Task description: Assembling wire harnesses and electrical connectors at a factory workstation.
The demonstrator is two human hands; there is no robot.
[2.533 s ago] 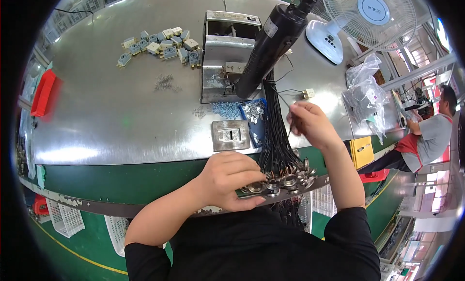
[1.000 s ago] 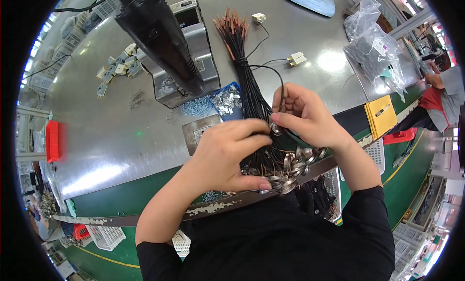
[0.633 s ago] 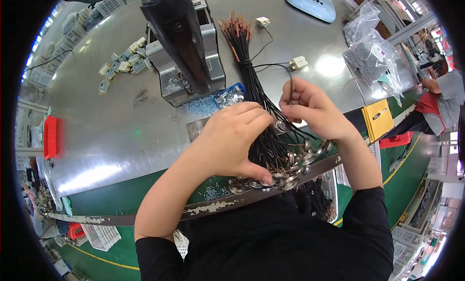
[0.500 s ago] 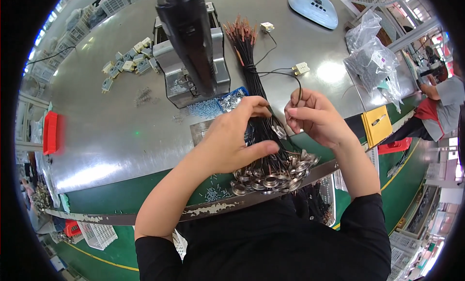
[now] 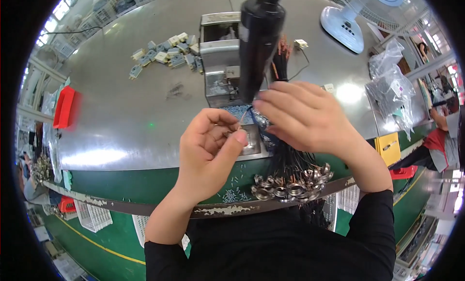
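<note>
My left hand is closed in a pinch on the end of a thin wire, just in front of the screw tray. My right hand, partly blurred, reaches over the bundle of black wires. Its fingertips come close to the wire and the hanging black electric screwdriver; whether they grip anything is hidden. Copper-coloured ends of the bundle point away from me. Shiny metal rings hang at its near end. Behind my hands stands a grey metal fixture.
Small blue screws lie by the fixture, others near the table edge. Grey and cream connectors are piled at the far left. A blue fan, a plastic bag and a yellow pad are on the right.
My left hand has left the bundle and now pinches a wire end to its left. My right hand has moved left across the bundle. The whole view has shifted.
</note>
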